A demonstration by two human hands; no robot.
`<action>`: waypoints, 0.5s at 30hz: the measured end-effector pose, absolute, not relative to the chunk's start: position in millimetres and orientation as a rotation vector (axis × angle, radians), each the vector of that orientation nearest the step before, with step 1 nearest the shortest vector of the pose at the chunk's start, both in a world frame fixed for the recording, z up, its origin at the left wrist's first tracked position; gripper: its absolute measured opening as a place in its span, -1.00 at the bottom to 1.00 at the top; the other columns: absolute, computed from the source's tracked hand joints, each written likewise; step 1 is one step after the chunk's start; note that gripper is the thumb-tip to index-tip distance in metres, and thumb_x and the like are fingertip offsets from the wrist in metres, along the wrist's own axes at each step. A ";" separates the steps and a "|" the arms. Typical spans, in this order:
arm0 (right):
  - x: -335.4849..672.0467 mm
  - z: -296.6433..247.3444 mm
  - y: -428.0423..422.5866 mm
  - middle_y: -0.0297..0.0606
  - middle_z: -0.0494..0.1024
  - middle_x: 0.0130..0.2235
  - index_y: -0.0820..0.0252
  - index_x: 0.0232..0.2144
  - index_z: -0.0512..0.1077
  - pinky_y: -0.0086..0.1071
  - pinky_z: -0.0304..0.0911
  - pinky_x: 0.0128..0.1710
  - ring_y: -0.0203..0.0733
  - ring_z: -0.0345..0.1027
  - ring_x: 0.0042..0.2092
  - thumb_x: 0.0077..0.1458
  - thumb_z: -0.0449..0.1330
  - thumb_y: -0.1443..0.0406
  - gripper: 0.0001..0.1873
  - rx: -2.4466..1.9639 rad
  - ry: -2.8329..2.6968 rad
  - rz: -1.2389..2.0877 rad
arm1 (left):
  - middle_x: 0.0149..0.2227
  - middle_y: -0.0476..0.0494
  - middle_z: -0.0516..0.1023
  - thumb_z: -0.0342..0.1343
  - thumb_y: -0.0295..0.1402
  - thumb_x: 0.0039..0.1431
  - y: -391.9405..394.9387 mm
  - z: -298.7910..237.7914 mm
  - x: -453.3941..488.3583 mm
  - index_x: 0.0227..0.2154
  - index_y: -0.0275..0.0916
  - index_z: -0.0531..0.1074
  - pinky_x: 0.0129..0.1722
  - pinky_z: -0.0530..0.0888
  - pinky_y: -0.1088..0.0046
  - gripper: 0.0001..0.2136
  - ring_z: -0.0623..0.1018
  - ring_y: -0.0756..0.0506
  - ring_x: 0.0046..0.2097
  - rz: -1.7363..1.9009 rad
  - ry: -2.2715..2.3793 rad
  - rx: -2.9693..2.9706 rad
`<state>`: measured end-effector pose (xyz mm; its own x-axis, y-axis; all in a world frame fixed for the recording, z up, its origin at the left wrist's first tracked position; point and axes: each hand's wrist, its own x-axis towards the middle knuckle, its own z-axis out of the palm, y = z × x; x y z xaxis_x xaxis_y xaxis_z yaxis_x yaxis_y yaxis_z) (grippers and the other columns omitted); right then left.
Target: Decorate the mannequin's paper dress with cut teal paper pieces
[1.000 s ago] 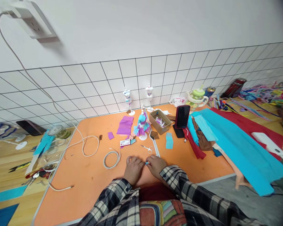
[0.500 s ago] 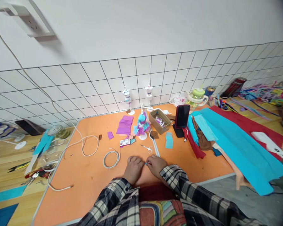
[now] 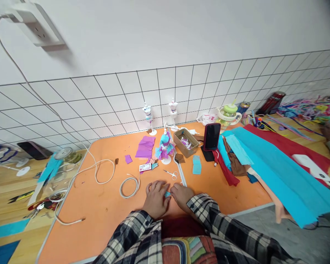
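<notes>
A small piece of light-blue crepe paper [image 3: 167, 194] is pinched between my two hands, low over the front of the orange table. My left hand [image 3: 155, 201] grips it at the left between thumb and fingers. My right hand [image 3: 182, 195] has its fingertips closed on the right end. Just beyond the hands lie small white-handled scissors [image 3: 173, 175]. Behind them stands a little dress form [image 3: 165, 145] in a blue and purple ruffled dress. A light-blue paper piece [image 3: 197, 165] and purple paper [image 3: 145, 147] lie flat on the table.
A small cardboard box [image 3: 186, 143] with white and purple bits stands at the back, near a propped phone [image 3: 212, 136]. Two bare dress forms are by the wall. A coiled white cable [image 3: 129, 187] lies left of my hands. Large blue paper [image 3: 277, 168] covers the right side.
My left hand has lifted its fingers and opened its grip a little, so more of the blue paper shows between the hands. My right hand has stayed nearly in place.
</notes>
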<state>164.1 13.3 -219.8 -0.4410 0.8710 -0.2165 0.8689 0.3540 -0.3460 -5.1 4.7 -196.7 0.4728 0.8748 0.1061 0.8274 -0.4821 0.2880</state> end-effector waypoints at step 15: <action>164.4 -209.6 11.2 -0.24 0.45 -0.17 0.11 -0.20 0.42 -0.40 0.24 -0.29 -0.21 0.37 -0.19 0.29 -0.05 0.24 -0.74 -1.592 -2.541 0.710 | -0.05 -0.04 0.52 0.15 -0.42 0.10 7.6 -191.3 -5.8 -0.42 -0.03 0.55 0.10 0.01 -0.04 -0.88 0.33 -0.25 0.13 0.411 1.549 2.417</action>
